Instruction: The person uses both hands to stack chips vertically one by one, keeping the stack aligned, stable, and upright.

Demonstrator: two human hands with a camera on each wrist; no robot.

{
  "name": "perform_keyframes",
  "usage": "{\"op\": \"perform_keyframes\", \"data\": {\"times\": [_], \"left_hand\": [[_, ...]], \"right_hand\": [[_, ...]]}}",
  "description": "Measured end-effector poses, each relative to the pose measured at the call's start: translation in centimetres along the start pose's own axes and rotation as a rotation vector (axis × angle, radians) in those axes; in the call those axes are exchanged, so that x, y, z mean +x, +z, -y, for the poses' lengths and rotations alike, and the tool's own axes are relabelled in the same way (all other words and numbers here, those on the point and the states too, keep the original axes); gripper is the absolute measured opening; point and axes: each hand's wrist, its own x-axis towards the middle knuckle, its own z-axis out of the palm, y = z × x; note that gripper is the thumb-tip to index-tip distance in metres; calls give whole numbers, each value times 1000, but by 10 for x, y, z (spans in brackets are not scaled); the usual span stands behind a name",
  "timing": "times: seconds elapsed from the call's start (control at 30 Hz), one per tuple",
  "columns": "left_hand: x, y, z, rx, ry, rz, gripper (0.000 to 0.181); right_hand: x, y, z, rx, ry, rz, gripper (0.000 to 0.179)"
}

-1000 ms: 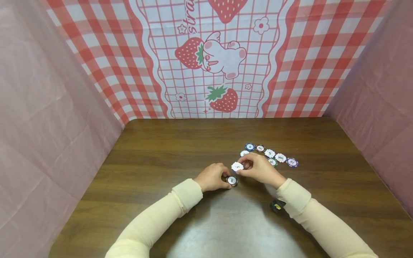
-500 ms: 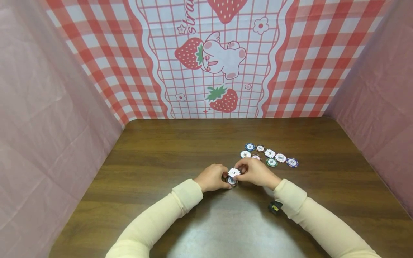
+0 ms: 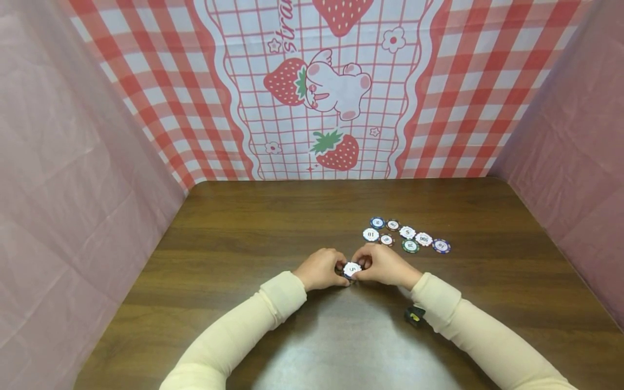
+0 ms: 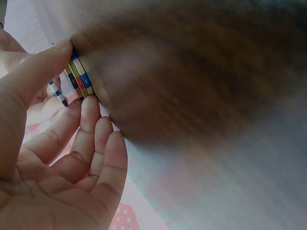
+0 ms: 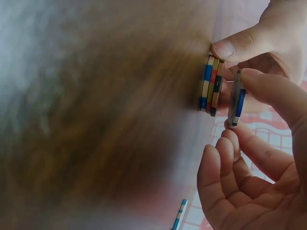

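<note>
Left sleeve: pale yellow, it comes from the near left side.
Left hand: the left hand (image 3: 319, 268) has its thumb and fingertips clamped on the rim of the chip stack, from the left.
Chip stack: the chip stack (image 5: 209, 86) stands on the wooden table (image 3: 219, 244), between the hands; its axis is upright, and the rims show blue, red and black parts.
Held chip: the held chip (image 3: 352, 269), white and marked 5, is just above the stack, apart from it (the wrist views show this gap well). Its numbered face points up; being round, its long span lies almost level, nearly parallel to the stack.
Right hand: the right hand (image 3: 386, 264) pinches this chip between thumb and fingertips.
Loose chips: on the far right side of the hands, eight lie flat, from a white 10 chip (image 3: 371, 234) to a blue chip (image 3: 441, 246).
</note>
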Motion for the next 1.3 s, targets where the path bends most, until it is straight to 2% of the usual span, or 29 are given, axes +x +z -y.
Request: {"op": "perform_keyframes", "data": {"times": [0.33,0.6,1.3], "left_hand": [[0,0,0,15,25,-8,30],[1,1,0,27,15,-9,33],[1,2,2,23,38,-22,35]], "right_hand": [[1,4,1,-61,6,12,21],[2,5,1,-80,-17,31,21],[3,4,6,-69,15,28,25]]}}
